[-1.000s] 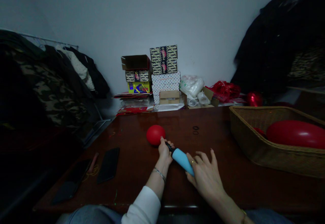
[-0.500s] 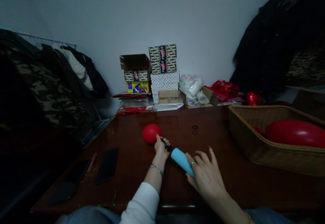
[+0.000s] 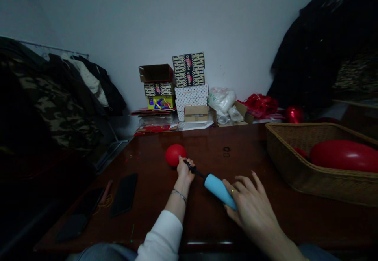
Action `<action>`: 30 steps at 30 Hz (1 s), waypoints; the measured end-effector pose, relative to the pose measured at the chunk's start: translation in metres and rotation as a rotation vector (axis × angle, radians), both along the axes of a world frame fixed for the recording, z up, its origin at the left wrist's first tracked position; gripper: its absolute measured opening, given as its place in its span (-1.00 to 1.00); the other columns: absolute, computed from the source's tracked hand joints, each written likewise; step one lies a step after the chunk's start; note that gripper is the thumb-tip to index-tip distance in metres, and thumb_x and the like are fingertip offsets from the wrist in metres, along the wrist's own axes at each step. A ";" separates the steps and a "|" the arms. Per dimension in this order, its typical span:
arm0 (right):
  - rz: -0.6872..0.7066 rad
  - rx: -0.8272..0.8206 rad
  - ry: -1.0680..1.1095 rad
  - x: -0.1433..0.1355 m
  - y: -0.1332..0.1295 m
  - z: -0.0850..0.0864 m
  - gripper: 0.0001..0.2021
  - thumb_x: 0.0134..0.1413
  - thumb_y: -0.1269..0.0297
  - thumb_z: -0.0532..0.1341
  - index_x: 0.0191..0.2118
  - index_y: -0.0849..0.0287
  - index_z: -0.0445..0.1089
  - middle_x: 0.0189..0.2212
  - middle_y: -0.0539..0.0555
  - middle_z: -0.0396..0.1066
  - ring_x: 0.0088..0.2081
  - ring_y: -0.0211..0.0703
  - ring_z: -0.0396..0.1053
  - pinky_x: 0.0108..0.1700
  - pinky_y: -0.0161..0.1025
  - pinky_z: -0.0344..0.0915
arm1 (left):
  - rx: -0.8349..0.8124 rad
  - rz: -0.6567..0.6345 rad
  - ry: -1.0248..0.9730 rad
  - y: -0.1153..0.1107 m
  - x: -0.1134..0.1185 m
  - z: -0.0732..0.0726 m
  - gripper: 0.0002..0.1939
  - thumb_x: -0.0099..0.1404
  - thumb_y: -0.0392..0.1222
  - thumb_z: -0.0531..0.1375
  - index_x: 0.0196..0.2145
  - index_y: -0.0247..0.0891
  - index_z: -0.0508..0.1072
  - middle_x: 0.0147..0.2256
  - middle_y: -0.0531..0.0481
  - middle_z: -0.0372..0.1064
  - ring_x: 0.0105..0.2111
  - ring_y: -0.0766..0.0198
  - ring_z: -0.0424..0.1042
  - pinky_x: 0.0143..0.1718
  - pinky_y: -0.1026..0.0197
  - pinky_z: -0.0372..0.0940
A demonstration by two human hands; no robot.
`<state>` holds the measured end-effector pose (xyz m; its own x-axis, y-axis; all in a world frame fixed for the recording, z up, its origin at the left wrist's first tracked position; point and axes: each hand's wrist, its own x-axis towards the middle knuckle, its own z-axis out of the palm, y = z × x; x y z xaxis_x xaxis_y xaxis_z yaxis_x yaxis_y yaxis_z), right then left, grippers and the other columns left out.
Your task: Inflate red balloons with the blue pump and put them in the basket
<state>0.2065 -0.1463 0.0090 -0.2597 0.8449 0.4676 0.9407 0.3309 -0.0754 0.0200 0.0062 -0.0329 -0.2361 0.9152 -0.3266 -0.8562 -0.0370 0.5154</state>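
Observation:
A small red balloon (image 3: 175,155), round and partly inflated, sits on the black nozzle end of a balloon pump (image 3: 219,190) with a light blue barrel. My left hand (image 3: 185,169) is closed around the nozzle, pinching the balloon's neck there. My right hand (image 3: 251,198) grips the far end of the blue barrel between thumb and fingers, its outer fingers lifted. A stretch of black shaft shows between the barrel and my left hand. The balloon's neck is mostly hidden by my left fingers.
On the brown table (image 3: 236,229), a wicker basket (image 3: 295,182) at right holds a large red balloon (image 3: 345,155). Two dark rings (image 3: 226,151) lie mid-table. A black phone (image 3: 124,194) is at left. Stacked boxes (image 3: 190,83) stand at the back.
My right hand has drawn the blue barrel right and toward me, baring more of the black shaft. My left hand and the balloon have barely shifted left.

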 end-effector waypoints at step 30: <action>-0.038 -0.129 -0.004 -0.017 0.007 -0.009 -0.47 -0.07 0.17 0.26 0.07 0.18 0.32 -0.25 0.13 0.46 0.00 0.06 0.24 0.25 0.12 -0.32 | -0.019 0.036 0.130 -0.005 0.023 -0.021 -0.67 0.30 0.01 0.08 -0.50 -0.24 0.17 -0.67 0.17 0.04 -0.74 0.46 0.08 -0.74 0.41 0.01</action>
